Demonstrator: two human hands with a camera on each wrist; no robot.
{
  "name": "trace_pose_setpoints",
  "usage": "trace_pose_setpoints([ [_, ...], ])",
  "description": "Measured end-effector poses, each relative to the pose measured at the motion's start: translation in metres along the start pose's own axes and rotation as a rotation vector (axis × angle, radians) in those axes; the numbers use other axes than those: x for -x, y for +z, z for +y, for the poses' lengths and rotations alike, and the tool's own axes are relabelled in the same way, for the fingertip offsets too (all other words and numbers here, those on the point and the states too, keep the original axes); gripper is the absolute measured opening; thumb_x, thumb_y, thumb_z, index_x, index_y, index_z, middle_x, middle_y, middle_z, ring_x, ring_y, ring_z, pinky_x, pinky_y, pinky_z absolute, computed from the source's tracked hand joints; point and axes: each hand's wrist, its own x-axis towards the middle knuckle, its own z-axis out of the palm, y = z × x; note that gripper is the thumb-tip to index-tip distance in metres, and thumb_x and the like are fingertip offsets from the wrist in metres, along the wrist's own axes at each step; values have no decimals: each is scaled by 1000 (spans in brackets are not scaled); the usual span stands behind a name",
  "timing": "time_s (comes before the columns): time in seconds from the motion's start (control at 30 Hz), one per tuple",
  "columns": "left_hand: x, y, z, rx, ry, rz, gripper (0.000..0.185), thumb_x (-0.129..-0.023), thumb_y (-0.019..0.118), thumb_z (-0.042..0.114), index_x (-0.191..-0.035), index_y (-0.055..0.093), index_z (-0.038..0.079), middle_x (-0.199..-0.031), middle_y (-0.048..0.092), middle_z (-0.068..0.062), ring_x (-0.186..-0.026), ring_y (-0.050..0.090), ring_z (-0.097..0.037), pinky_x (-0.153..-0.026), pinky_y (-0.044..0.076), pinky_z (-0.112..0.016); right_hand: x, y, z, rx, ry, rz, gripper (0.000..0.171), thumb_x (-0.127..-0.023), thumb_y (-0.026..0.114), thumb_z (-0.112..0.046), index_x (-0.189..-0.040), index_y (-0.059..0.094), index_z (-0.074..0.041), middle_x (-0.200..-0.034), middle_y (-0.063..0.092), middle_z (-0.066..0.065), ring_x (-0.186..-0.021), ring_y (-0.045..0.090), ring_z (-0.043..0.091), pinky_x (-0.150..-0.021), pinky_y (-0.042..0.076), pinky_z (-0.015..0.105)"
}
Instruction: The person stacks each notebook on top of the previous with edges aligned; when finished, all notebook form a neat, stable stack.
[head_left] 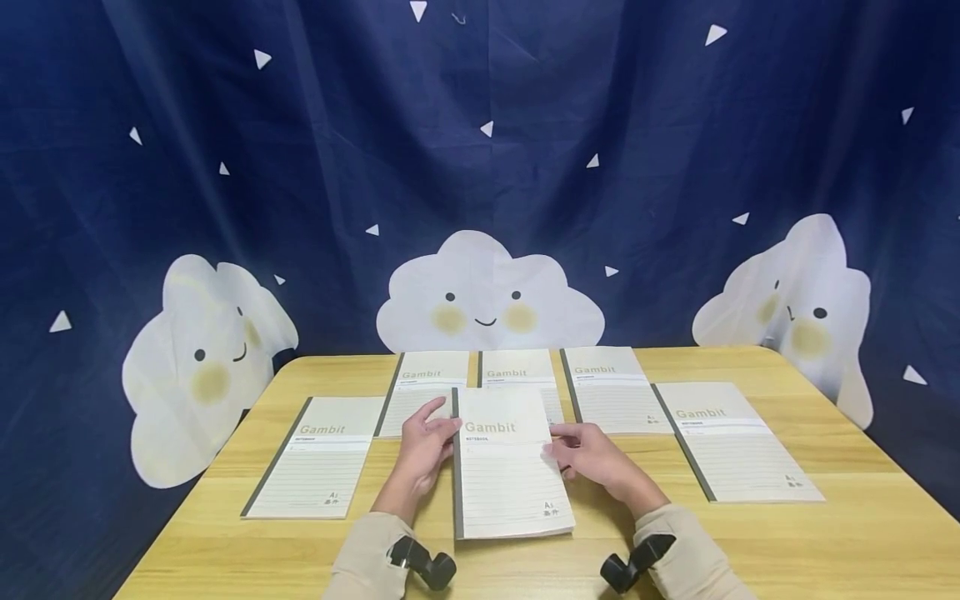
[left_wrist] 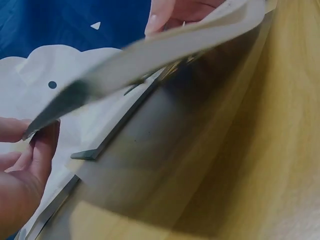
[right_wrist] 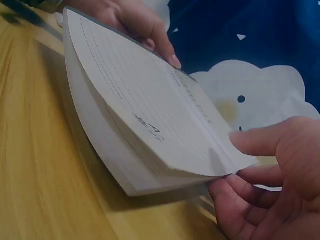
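A white notebook (head_left: 504, 475) with a dark spine strip and the word Gambit on its cover is held up off the wooden table between both hands. My left hand (head_left: 423, 446) pinches the spine edge, thumb on the cover side. On the opposite edge, my right hand (head_left: 596, 461) grips with the thumb on the cover and fingers underneath. The right wrist view shows the notebook (right_wrist: 145, 110) bowed, its cover parting slightly from the pages. In the left wrist view the left hand (left_wrist: 25, 175) holds the dark spine corner.
Matching notebooks lie around the held one: one at left (head_left: 318, 458), one at right (head_left: 738, 442), and three along the back, including a back-right one (head_left: 615, 392). The held notebook overlaps the back-middle one (head_left: 517, 367). A dark blue curtain (head_left: 487, 183) hangs behind the table (head_left: 862, 533).
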Motion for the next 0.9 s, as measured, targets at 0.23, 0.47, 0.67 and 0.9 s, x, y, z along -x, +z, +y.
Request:
trace_pose_setpoints([
  [0.23,-2,1,-2,9,2,73,32,-89,61,4,-116,53,-9,-89,64,-11,-76,66,-15,-71,57,-29,1,-6,1,-69,-27,-126,70,-84,69,-16,-142,34,4,-100,52,12,-80,53,19,-58,48,28],
  [0.47,-3,1,-6,-3,17,109,24,-88,62,5,-107,57,-9,-87,60,-9,-75,64,-14,-72,57,-29,2,-11,5,-155,-76,-266,91,-76,71,-2,-149,17,-5,-107,51,17,-87,53,22,-63,50,26],
  [0.67,-2,2,-6,-131,54,87,25,-87,63,5,-109,61,-6,-87,62,-8,-72,62,-12,-65,57,-25,3,-12,7,-113,-94,-229,97,-75,71,3,-151,11,-8,-106,49,17,-83,51,21,-65,50,26],
  [0.9,1,2,-4,-255,-9,-113,57,-87,62,10,-141,43,9,-92,58,-9,-73,60,-16,-68,58,-34,3,-12,6,-185,-88,-149,96,-76,69,6,-151,10,-6,-103,40,13,-77,46,16,-60,49,24],
])
